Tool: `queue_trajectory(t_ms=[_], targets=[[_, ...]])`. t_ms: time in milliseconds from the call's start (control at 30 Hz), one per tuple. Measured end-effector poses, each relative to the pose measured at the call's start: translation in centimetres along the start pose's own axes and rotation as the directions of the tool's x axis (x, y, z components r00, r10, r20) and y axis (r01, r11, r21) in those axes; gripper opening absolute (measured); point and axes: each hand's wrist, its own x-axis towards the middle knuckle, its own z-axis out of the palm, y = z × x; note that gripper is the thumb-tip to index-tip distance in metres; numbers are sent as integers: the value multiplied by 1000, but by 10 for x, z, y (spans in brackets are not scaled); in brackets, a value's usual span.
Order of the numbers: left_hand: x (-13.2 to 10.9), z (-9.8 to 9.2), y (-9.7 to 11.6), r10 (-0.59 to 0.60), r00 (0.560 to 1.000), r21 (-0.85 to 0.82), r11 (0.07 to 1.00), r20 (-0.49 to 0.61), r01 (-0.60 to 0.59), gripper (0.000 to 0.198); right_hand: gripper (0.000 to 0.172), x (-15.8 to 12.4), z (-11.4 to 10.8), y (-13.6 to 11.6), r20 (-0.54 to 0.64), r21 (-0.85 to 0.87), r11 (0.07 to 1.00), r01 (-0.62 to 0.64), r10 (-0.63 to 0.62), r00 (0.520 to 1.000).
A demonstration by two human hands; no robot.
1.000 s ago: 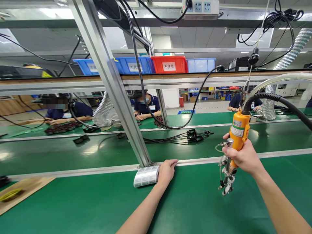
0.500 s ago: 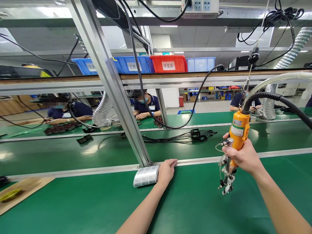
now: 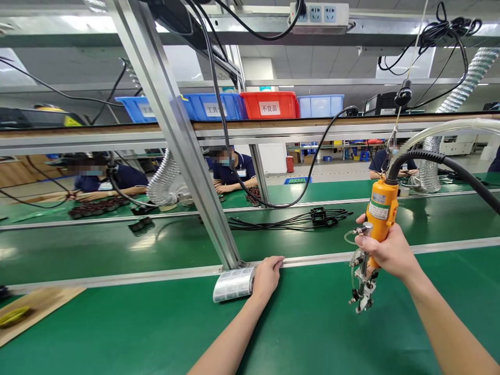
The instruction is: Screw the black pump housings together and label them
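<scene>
In my right hand (image 3: 390, 250) is an orange handheld power tool (image 3: 379, 208), held upright with my fingers wrapped round its body. Its metal tip with small fittings (image 3: 363, 291) points down above the green work surface. A black hose (image 3: 449, 156) and a clear tube run from its top. My left hand (image 3: 266, 278) lies palm down at the metal rail (image 3: 312, 260), fingers stretched to the right along it. Against that hand's left side is a flattened roll of silvery labels (image 3: 234, 285), at the foot of a slanting metal post (image 3: 183, 140).
Black cables with connectors (image 3: 322, 216) and dark pieces (image 3: 141, 225) lie on the belt beyond the rail. Brown cardboard (image 3: 50, 307) with a yellow coil is at the left. A shelf carries blue bins and a red bin (image 3: 269, 105). Several co-workers sit opposite.
The cables and the dark pieces on the belt have shifted slightly right. My hands, the tool and the label roll hold nearly the same places; the view has tilted a little.
</scene>
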Motion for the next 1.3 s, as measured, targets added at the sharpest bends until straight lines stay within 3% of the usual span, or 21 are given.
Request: queue_trajectory(t_ms=[467,867,1300], targets=[[-2,-4,9,26,1000,-54,998,-10,-26,27,52,0,0,1,10,0,1000,17,-17,1000],[-4,-7,15,12,1000,-135,991,-4,-13,21,49,-1,0,-1,12,-11,1000,15,-15,1000],[-3,-4,13,-5,1000,-185,983,-18,2,21,47,1,3,0,7,85,996,-32,31,999]])
